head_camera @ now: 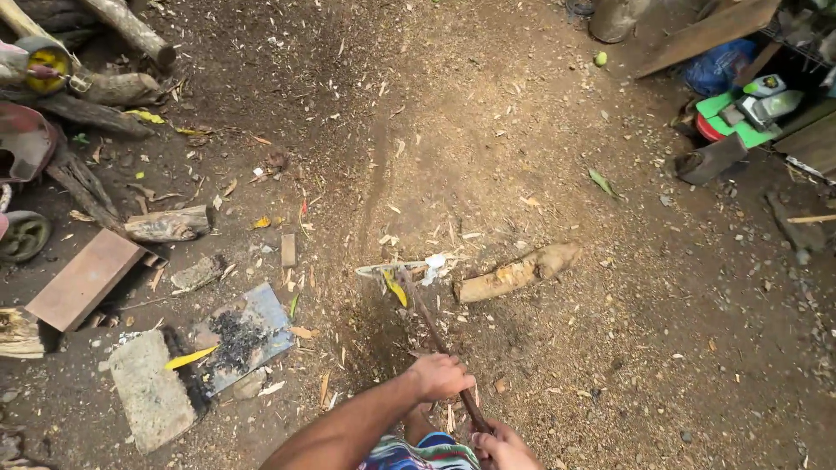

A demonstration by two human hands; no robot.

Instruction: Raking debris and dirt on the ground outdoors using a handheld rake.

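A long dark wooden handle [440, 348] is being gripped by both hands low in the head view. The left hand [440, 376] is wrapped around it higher up, fingers clamped tight on the wood; the right hand [501, 446] is closed on the handle's near end, fingers likewise curled around it. The handle is being held slanting away from the body, and its far end is resting on the dirt ground [540, 365], where a pale flat blade [392, 268] is lying, with a yellow leaf [396, 287] on it. What kind of tool it is cannot be told with certainty.

Just beyond the blade, to the right, a short pale log [515, 273] is lying whole on the ground, apart from the blade. Wood chips and splinters are scattered thickly around the blade and between it and the hands, so some chopping or scraping is judged to be done already, while the log itself is showing no fresh cut and seems to be left untouched so far.

To the left, a grey concrete block [150, 392], a flat metal sheet [248, 335] with dark ash on it, and a reddish board [83, 280] are lying.
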